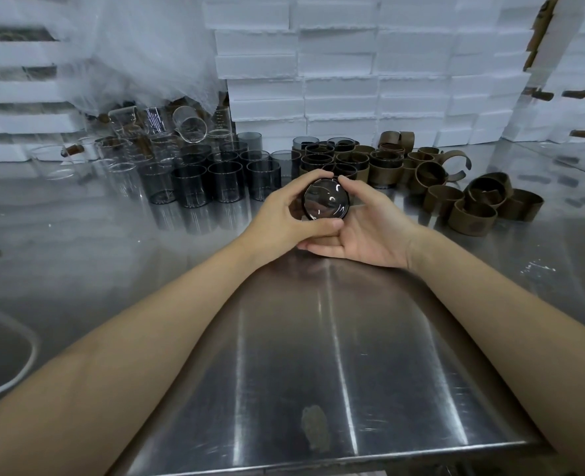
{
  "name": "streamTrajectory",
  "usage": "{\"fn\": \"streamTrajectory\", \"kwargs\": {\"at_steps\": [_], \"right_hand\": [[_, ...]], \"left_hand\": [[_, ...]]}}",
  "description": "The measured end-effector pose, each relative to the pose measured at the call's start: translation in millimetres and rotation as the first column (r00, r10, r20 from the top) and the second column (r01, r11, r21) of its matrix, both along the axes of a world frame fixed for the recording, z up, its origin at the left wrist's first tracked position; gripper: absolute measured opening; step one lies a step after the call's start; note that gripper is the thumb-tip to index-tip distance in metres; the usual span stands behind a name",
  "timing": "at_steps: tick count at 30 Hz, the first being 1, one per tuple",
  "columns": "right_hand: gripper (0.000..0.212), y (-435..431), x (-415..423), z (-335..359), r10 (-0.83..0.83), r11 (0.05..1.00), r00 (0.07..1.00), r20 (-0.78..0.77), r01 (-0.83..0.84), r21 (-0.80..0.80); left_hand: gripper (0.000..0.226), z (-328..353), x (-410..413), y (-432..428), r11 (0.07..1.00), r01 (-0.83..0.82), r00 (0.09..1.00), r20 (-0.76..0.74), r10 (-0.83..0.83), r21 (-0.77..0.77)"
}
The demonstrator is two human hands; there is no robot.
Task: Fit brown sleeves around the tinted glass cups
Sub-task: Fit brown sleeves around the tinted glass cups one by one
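Dozens of white foam boxes (339, 63) are standing stacked behind the steel table (318, 338) at which we are working. Across its far side, three groups are sitting in a row: bare tinted cups (225, 180) left of centre, sleeved cups (339, 159) at centre, and loose brown sleeves (473, 207) heaped to the right, well apart from the bare stock. Clear glasses (122, 156) are crowding the far left.

Just in front of the sleeved group, we are holding one tinted cup (326, 199) in both hands, tipped so that one round end is facing us. Our left hand (291, 211) is wrapping fingers and thumb around the cup wall. Our right hand (370, 231) is cradling it from below and from the right, forefinger curling over the top. We cannot tell whether a sleeve is already sitting on this cup.

We are judging the risks as follows. Smooth glass is liable to slip during pushing or twisting, dropping onto hard steel or into the cups just behind. A crooked sleeve is likely to bind partway.
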State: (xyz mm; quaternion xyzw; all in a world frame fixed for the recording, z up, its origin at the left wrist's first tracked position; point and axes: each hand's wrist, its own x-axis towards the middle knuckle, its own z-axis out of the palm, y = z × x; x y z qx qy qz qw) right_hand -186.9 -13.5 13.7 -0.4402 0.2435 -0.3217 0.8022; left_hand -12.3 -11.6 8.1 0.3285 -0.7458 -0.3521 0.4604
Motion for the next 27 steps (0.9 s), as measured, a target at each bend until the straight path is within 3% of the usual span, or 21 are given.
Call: {"fn": "streamTrajectory", "kwargs": {"at_steps": [6, 13, 20, 23, 27], "right_hand": [[0.060, -0.5, 0.0, -0.4, 0.002, 1.000, 1.000, 0.013, -0.002, 0.015], [0.059, 0.1, 1.1, 0.5, 0.001, 1.000, 1.000, 0.000, -0.001, 0.023], [0.075, -0.4, 1.0, 1.0, -0.039, 0.999, 0.997, -0.064, 0.040, 0.021], [0.082, 0.8, 1.2, 0.9, -0.050, 0.998, 0.996, -0.072, 0.052, 0.022], [0.070, 2.2, 0.8, 2.0, -0.029, 0.999, 0.998, -0.060, 0.030, 0.021]], "left_hand": [[0.058, 1.2, 0.4, -0.5, 1.000, -0.010, 1.000, 0.008, 0.010, -0.005], [0.035, -2.4, -0.8, -6.0, 1.000, -0.025, 0.997, -0.073, 0.026, 0.017], [0.022, -3.9, -5.2, -7.4, 0.995, -0.098, 0.987, -0.124, 0.098, 0.005], [0.024, -3.3, -4.4, -7.3, 0.992, -0.130, 0.983, -0.133, 0.127, -0.010], [0.042, -1.0, -4.5, -5.8, 0.992, -0.116, 0.976, -0.178, 0.122, 0.045]]}}
